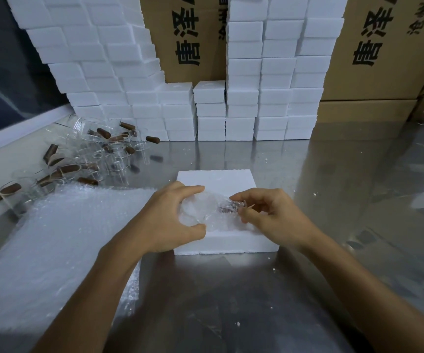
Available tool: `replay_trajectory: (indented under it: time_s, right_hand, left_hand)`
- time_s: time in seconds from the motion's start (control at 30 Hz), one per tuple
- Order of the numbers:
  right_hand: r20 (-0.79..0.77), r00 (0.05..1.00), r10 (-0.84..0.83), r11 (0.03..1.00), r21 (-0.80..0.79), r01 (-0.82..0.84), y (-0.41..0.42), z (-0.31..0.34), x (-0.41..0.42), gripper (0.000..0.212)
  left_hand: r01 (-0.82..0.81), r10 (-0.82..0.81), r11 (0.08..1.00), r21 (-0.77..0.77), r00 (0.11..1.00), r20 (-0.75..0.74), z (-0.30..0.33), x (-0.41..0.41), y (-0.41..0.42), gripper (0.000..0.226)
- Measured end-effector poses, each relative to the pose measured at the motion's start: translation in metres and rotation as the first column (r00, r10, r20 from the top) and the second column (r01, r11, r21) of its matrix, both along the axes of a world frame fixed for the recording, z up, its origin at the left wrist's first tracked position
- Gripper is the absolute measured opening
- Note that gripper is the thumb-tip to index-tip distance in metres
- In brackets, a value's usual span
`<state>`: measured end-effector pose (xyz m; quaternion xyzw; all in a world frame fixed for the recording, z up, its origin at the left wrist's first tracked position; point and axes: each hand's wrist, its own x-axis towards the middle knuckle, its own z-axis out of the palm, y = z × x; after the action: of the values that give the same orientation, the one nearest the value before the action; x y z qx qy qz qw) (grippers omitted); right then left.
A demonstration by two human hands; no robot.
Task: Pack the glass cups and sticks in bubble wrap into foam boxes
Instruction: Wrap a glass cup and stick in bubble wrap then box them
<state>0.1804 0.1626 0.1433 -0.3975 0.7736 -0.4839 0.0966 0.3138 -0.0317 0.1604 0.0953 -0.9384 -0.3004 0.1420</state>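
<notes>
Left hand (pixel 171 217) gripping bubble-wrapped bundle (pixel 206 212) over foam box (pixel 221 180), right hand (pixel 269 216) pinching its twisted end, on table (pixel 333 174)

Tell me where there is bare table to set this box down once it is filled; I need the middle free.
Bare steel table lies right of the foam box, out to the cardboard cartons, and in front of it between the forearms. The left is crowded: bubble wrap sheet, glass cups and sticks. Stacked foam boxes wall the back.
</notes>
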Motion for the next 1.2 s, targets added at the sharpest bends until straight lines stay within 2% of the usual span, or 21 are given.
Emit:
replay_trajectory:
  time_s: [0.17,0.67,0.77,0.83,0.9,0.97,1.07,1.13,1.2]
  right_hand:
    - [0.004,0.998,-0.056,0.998,0.017,0.056,0.0,-0.002,0.001,0.019]
    - [-0.035,0.995,-0.09,0.996,0.011,0.09,-0.001,-0.004,0.001,0.023]
    - [-0.02,0.989,-0.145,0.987,-0.069,0.143,-0.001,-0.002,0.001,0.017]
    - [0.008,0.972,-0.234,0.957,-0.173,0.232,0.0,0.001,0.0,0.016]
    - [0.032,0.947,-0.321,0.915,-0.247,0.319,0.002,0.002,-0.003,0.013]
    - [0.047,0.924,-0.381,0.898,-0.222,0.381,0.003,0.002,-0.007,0.011]
    - [0.221,0.932,-0.287,0.944,-0.098,0.314,0.005,-0.002,-0.01,0.035]
    - [0.27,0.936,-0.227,0.947,-0.162,0.277,0.003,-0.001,-0.008,0.04]
    - [0.197,0.949,-0.246,0.9,-0.318,0.299,0.004,0.004,-0.005,0.036]
  left_hand:
    - [0.031,-0.035,0.994,0.109,0.999,0.033,0.002,0.002,-0.004,0.087]
    - [0.007,-0.01,0.996,0.091,0.999,0.032,0.002,0.001,-0.007,0.085]
    - [-0.017,0.013,0.99,0.139,1.0,0.026,-0.002,0.0,-0.007,0.089]
    - [-0.09,0.094,0.971,0.223,0.995,-0.009,-0.004,-0.003,-0.007,0.091]
    - [-0.177,0.197,0.946,0.27,0.979,-0.046,-0.008,-0.007,-0.007,0.082]
    - [-0.233,0.256,0.92,0.315,0.966,-0.035,-0.011,-0.01,-0.007,0.07]
    - [-0.211,0.249,0.871,0.444,0.968,-0.027,-0.014,-0.012,-0.001,0.053]
    - [-0.175,0.247,0.864,0.472,0.965,-0.093,-0.014,-0.012,0.004,0.053]
    - [-0.108,0.24,0.881,0.461,0.941,-0.238,-0.008,-0.011,0.01,0.045]
